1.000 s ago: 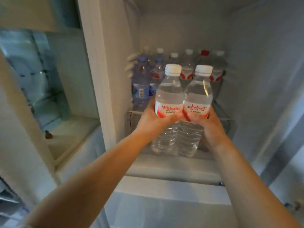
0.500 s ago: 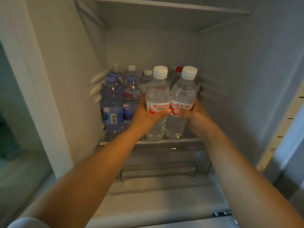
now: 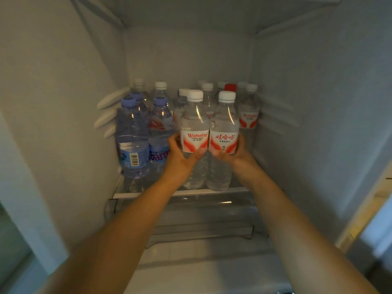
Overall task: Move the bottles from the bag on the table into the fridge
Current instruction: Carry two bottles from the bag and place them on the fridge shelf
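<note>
Now each hand grips 1 upright white-capped bottle: left hand (image 3: 180, 158) wraps the left bottle (image 3: 194, 132), right hand (image 3: 237, 153) the right bottle (image 3: 224, 134), touching, at the fridge shelf (image 3: 148, 195) front.

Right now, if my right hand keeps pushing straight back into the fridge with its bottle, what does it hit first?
Probably the white-capped bottle standing just behind and to the right of the bottle held in your right hand; depth is hard to judge, and the gap looks small.
</note>
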